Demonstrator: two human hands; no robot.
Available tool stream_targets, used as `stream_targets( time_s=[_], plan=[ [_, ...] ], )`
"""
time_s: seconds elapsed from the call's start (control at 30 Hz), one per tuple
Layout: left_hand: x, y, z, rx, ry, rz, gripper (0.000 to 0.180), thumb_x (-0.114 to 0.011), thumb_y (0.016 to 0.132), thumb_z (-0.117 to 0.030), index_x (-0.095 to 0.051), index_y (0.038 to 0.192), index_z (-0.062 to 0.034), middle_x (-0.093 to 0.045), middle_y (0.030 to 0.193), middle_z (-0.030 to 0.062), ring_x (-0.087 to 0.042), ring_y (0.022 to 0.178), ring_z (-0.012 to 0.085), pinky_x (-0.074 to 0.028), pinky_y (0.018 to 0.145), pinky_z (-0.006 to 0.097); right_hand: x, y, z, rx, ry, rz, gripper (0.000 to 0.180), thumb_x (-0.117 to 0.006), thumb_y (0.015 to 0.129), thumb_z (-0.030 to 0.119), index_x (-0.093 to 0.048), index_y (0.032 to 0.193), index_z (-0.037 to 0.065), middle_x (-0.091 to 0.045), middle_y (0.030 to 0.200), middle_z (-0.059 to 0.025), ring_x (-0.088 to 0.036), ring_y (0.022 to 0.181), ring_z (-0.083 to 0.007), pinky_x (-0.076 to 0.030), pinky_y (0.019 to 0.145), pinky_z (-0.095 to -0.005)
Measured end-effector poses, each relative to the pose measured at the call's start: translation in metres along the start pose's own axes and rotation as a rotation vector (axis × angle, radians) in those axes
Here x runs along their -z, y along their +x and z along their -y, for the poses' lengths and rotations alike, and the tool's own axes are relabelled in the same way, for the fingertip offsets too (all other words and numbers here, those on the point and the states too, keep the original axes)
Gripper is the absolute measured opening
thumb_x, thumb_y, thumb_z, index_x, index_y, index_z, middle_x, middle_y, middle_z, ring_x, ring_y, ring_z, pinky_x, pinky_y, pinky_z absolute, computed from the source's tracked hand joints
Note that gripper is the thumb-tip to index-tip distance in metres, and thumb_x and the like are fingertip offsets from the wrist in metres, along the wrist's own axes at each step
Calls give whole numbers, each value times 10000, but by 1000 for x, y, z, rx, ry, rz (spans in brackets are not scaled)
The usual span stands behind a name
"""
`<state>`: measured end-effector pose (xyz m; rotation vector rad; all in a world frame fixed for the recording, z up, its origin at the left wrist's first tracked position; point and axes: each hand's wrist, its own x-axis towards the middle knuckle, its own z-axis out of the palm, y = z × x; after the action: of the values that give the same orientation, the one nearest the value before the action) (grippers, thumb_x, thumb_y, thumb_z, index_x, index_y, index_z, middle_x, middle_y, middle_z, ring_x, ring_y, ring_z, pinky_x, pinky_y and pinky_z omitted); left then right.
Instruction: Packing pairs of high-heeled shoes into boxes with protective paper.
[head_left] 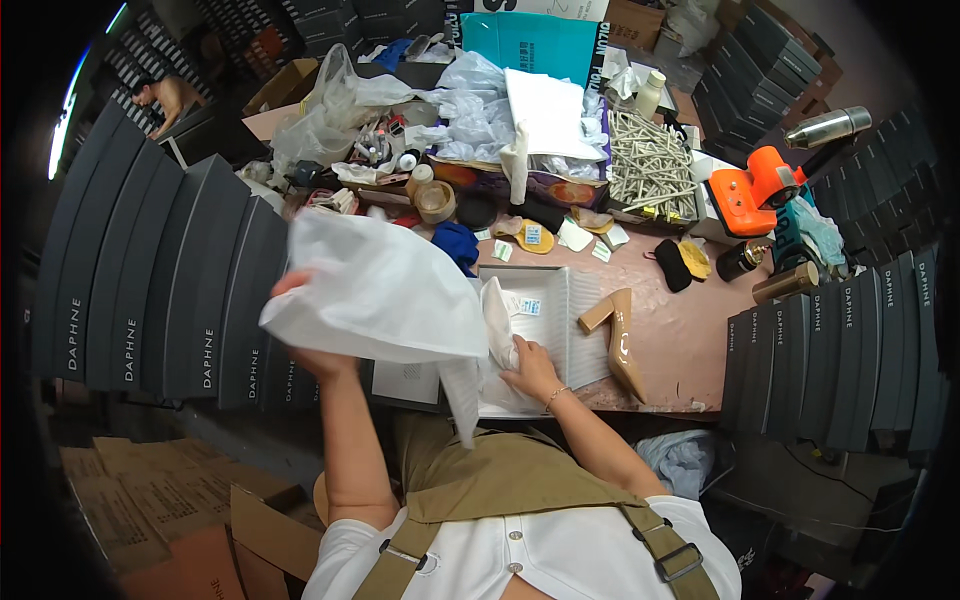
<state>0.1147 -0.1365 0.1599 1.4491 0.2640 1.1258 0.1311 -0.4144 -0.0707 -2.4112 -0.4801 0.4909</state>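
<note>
The left hand point(300, 330) is raised, its fingers clamped on the near edge of a large sheet of white tissue paper point(375, 295) that billows up and over the fingers, hiding most of them. The right hand point(530, 370) lies lower, its fingers spread flat and pressing on crumpled white wrapping paper point(497, 325) inside an open white cardboard shoe box point(575, 320). Just past the right fingertips, a small white label point(529, 306) lies on the box floor. To the outer side of the right fingers, beyond the box wall, a glossy beige block-heeled shoe point(620, 340) lies on the pinkish worktable point(670, 350). Outside the left fingers stands a row of dark grey shoe boxes point(170, 280).
</note>
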Motion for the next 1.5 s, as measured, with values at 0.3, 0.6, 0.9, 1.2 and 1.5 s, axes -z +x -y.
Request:
stream_targets(
  time_s=[0.3, 0.6, 0.9, 1.2, 1.5],
  plan=[
    [34, 8, 15, -392, 856, 571, 262, -476, 840, -93, -597, 1020, 54, -586, 1025, 201, -555, 928, 373, -460, 813, 440, 113, -53, 78, 82, 593, -22, 866, -728, 797, 313, -230, 1460, 65, -402, 1367, -280, -531, 1143, -295, -480, 880, -355],
    [-29, -152, 81, -283, 879, 1488, 509, -555, 854, -169, -426, 1313, 8, -404, 1365, 204, -335, 1320, 343, -237, 1080, 547, 87, -6, -47, -130, 449, -461, 437, -687, 777, 173, -560, 1148, -18, -652, 861, -172, -639, 764, -272, -505, 703, -347],
    [-117, -190, 124, -144, 1129, 1945, 525, -561, 834, -414, -605, 1133, 15, -569, 1179, 210, -525, 1127, 353, -162, 1107, 522, 85, -74, -126, -412, -45, -443, 510, -691, 742, 297, -511, 1160, 67, -636, 977, -236, -588, 938, -443, -452, 821, -498],
    [-68, -152, 70, 1615, -535, 1003, 830, -421, 851, -703, -360, 1404, -87, -451, 1349, 130, -468, 1225, 296, -392, 983, 506, 182, -92, 15, 318, 8, -463, 524, -718, 707, 61, -523, 1195, 62, -418, 1344, -214, -429, 1240, -355, -372, 1011, -424],
    [-19, -158, 39, 1238, -618, 517, 617, -544, 858, -227, -251, 1389, -114, -464, 1237, 79, -548, 1009, 193, -499, 831, 335, 145, -65, 67, 86, 1044, 426, 576, -458, 983, 351, -338, 1409, -19, -374, 1437, -138, -387, 1294, -213, -348, 1033, -318]
  ],
)
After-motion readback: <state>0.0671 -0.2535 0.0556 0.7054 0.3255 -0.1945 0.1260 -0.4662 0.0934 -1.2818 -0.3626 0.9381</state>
